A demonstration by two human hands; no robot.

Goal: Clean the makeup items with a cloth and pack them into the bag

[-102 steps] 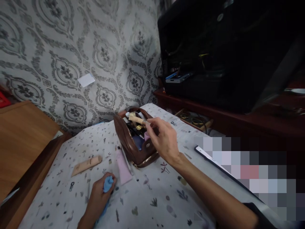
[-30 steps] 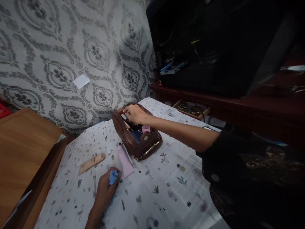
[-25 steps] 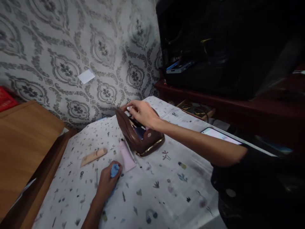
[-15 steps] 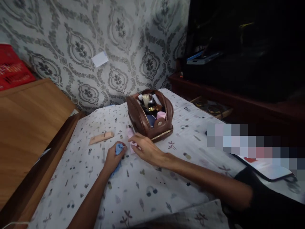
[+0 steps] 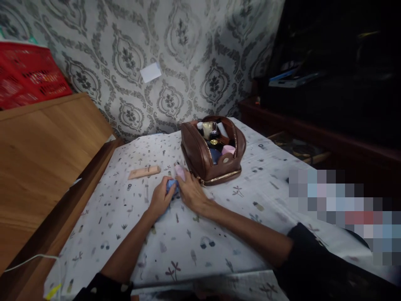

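My left hand (image 5: 161,196) is closed round a crumpled blue cloth (image 5: 171,185) above the printed sheet. Beside it, my right hand (image 5: 191,190) grips a small pink tube (image 5: 179,170) with a dark tip pointing away from me. The cloth and the tube's near end are close together, and the fingers partly hide both. Just beyond my right hand stands an open brown cosmetic bag (image 5: 196,151), its zip undone, with several cosmetics inside, among them a pink round item (image 5: 228,149). To the left lies a flat beige tube (image 5: 144,172).
The white printed sheet (image 5: 194,234) covers the surface under my hands. A wooden panel (image 5: 56,133) with a red basket (image 5: 34,75) rises at the left. Dark furniture with an open drawer (image 5: 316,159) stands at the right. Patterned wallpaper covers the wall behind.
My right hand has lowered and closed round the pink tube, bringing it against the blue cloth in my left hand. The view has shifted left, so the scene sits further right.
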